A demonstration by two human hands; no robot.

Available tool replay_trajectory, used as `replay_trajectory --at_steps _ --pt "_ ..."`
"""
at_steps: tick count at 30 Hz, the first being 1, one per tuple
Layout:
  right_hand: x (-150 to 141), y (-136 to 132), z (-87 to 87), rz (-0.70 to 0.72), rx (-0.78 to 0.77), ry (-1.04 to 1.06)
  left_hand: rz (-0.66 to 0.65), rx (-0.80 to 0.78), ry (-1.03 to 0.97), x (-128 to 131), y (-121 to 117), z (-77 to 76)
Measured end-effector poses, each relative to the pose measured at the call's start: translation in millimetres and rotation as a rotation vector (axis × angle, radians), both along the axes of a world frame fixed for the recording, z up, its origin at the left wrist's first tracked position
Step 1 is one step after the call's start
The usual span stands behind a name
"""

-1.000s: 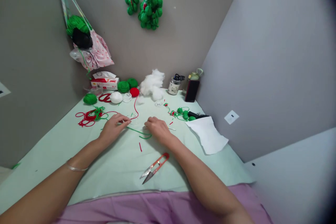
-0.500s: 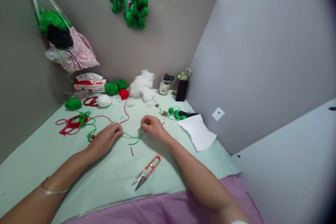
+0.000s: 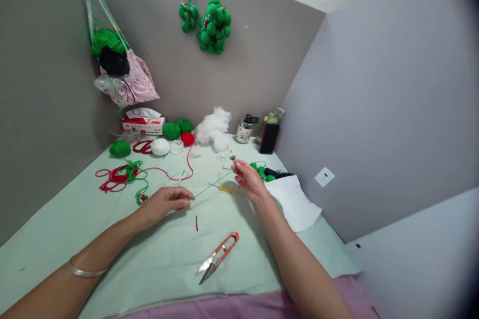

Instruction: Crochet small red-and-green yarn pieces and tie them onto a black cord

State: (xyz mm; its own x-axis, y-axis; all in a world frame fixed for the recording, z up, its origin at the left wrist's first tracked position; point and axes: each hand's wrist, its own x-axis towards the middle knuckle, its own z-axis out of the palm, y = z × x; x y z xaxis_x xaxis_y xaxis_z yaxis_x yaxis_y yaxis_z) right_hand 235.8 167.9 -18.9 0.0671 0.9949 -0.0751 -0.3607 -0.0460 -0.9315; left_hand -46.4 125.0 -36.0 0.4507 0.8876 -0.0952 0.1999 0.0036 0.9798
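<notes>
A thin green yarn strand point(image 3: 211, 183) runs taut between my two hands above the pale green table cloth point(image 3: 164, 254). My left hand point(image 3: 168, 202) rests low on the cloth, fingers pinched on the strand's near end. My right hand point(image 3: 247, 178) is raised to the right, thumb and fingers pinched on the far end. A yellow-handled crochet hook point(image 3: 224, 189) lies on the cloth just under the strand. A short red yarn scrap point(image 3: 196, 223) lies below my left hand.
Red-handled thread snips point(image 3: 219, 257) lie near the front edge. Tangled red and green yarn point(image 3: 121, 175), yarn balls point(image 3: 171, 130), white stuffing point(image 3: 214, 127), a tissue box point(image 3: 144, 123), a jar point(image 3: 245, 131) and white paper point(image 3: 294, 194) ring the work spot. Crocheted green clusters point(image 3: 214, 25) hang on the wall.
My right hand has lifted and moved right, drawing the green strand out straight and tight. The crochet hook now lies bare on the cloth. My left hand stayed low, pinching the strand.
</notes>
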Motion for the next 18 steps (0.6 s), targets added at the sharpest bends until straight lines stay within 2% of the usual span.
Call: replay_trajectory --at_steps 5,10,15,18 --pt "7.1 5.0 -5.2 -0.081 -0.007 0.057 -0.027 0.048 0.092 -0.2 -1.4 -0.2" --pt "12.7 7.2 -7.6 -0.149 0.003 0.036 -0.005 0.051 0.069 -1.0 -0.5 -2.4" --pt "18.9 7.9 -2.8 -0.166 0.062 -0.072 -0.062 0.034 0.079 2.3 -4.8 0.0" --pt "24.2 7.7 2.7 -0.176 0.106 -0.21 -0.125 -0.039 0.001 10.6 -13.1 3.4"
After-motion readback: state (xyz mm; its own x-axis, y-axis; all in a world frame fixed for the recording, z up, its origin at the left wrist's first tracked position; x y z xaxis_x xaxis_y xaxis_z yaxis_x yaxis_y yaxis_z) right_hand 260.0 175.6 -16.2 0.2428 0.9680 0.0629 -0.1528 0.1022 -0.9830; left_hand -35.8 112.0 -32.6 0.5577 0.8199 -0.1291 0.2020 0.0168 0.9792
